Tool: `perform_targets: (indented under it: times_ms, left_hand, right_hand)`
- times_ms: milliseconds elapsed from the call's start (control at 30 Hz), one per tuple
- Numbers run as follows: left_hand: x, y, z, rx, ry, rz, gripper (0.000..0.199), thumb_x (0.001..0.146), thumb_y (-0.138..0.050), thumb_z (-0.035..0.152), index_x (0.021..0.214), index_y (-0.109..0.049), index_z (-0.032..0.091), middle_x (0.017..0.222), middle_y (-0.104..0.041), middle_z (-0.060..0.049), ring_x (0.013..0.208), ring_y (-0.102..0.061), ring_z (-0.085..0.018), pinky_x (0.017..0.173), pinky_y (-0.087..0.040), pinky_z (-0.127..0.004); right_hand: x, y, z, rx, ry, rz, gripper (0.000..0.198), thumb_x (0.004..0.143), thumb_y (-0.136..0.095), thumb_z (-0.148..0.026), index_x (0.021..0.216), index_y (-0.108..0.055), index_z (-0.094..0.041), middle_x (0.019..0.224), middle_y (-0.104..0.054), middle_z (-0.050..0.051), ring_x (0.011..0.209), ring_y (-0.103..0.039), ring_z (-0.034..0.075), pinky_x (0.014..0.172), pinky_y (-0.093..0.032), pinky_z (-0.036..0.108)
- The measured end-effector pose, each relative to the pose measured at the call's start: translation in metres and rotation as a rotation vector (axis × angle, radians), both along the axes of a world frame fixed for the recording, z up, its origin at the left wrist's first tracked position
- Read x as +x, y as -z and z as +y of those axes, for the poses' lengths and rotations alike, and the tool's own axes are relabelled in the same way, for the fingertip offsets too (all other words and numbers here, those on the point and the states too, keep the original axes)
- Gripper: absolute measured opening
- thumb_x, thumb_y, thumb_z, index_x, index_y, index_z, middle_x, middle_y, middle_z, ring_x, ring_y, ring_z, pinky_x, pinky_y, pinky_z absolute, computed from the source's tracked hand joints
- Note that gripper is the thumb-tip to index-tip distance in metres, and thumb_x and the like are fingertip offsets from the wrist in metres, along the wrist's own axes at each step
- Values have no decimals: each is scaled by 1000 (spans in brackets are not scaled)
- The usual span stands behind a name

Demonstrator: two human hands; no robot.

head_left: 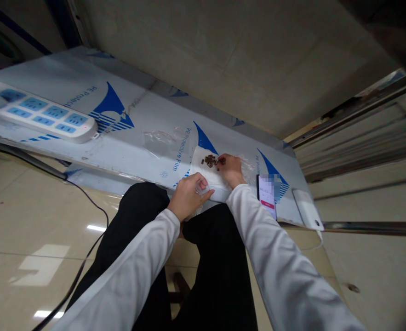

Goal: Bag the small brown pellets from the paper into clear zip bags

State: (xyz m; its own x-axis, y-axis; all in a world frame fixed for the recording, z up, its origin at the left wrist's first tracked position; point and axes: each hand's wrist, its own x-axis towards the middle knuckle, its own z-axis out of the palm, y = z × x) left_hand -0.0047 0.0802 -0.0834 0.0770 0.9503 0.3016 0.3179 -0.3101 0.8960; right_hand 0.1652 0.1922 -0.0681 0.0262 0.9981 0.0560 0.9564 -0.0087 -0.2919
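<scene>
My left hand (191, 195) is closed round a small clear plastic container (202, 185), whose round mouth faces up near the table's front edge. On a white sheet of paper or tissue (203, 172) lies a pile of small brown, capsule-like pieces (209, 160). At the right side of this pile is my right hand (231, 169), its fingertips pinched together. Dark brown shows between those fingertips, though the exact number of pieces there is hidden. The two hands are apart, with the white sheet partly under both.
A crumpled clear plastic film (159, 141) lies left of the sheet. Right of my arm are a lit phone (266, 202) and a white device (307, 209) with a cable. A power strip (47, 115) sits on the film-covered table (134, 154) at left. A black cable (95, 243) hangs to the floor.
</scene>
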Motion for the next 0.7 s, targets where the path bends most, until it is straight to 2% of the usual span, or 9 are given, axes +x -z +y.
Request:
perform_targets:
  times_ms: [133,233,267,333,467,567,700]
  left_hand:
    - [0,-2,2,11,-63,-27,20,70,-72,26,76,-53,19,68,-60,2,63,-58,-12,64,-47,-25]
    - [1,-6,2,28,-97,-50,20,70,-71,26,76,-53,19,68,-59,2,63,-57,-12,64,-47,-24]
    - [1,-8,2,36,-107,-53,20,70,-71,25,76,-53,19,68,-59,2,63,-57,-12,64,-46,-24]
    - [2,-11,1,46,-113,-55,19,69,-70,23,77,-53,19,68,-59,3,63,-57,-11,64,-45,-24]
    - [2,-15,-3,37,-93,-47,17,68,-69,21,77,-55,19,70,-61,3,65,-57,-12,62,-43,-24]
    - [2,-15,-6,23,-77,-55,14,69,-67,20,75,-55,19,69,-60,2,66,-57,-13,62,-43,-24]
    - [1,-14,-7,18,-87,-80,14,68,-65,17,76,-55,20,70,-61,2,67,-57,-13,64,-44,-24]
  right_hand:
    - [-5,-26,-15,50,5,127,22,76,-60,-13,94,-73,-14,87,-75,7,77,-70,18,78,-53,28]
    - [-15,-52,-54,107,-65,396,24,78,-63,-26,97,-73,-15,89,-75,7,76,-70,18,72,-55,27]
    - [-20,-60,-70,99,-115,519,24,77,-66,-29,96,-73,-16,89,-75,7,74,-70,18,69,-55,28]
    - [-28,-71,-97,52,-186,616,22,76,-69,-31,93,-75,-18,88,-76,6,71,-68,18,65,-54,28]
    - [-40,-75,-123,27,-298,456,17,79,-69,-26,94,-75,-23,88,-76,3,67,-66,16,66,-50,28]
    - [-43,-72,-124,91,-372,340,18,81,-68,-25,97,-75,-23,91,-76,3,70,-65,17,67,-48,29]
    - [-46,-73,-127,116,-449,323,19,82,-67,-28,99,-73,-22,94,-75,4,76,-66,17,70,-48,29]
